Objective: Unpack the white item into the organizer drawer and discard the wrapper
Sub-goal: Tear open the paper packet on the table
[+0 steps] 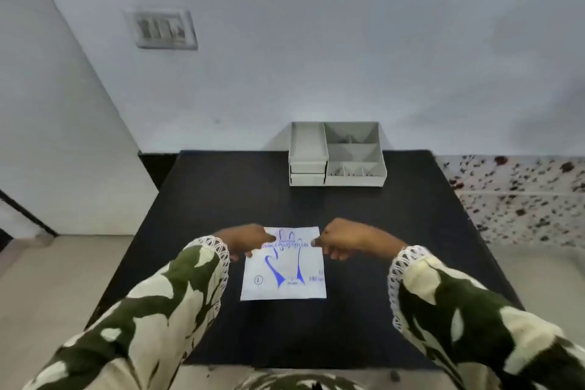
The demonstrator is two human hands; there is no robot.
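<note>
A flat white packet (285, 275) printed with a blue glove outline lies on the black table (221, 199), near its front. My left hand (245, 241) pinches the packet's upper left corner. My right hand (343, 239) pinches its upper right corner. Both hold the top edge, with the lower part resting on the table. A light grey organizer (337, 153) stands at the table's far edge against the wall. It has two shut drawers on its left side and open compartments on the right.
A white wall rises behind the table, with a switch plate (163, 29) high on the left. A speckled counter (522, 196) adjoins the table on the right. Beige floor lies to the left and right of the table.
</note>
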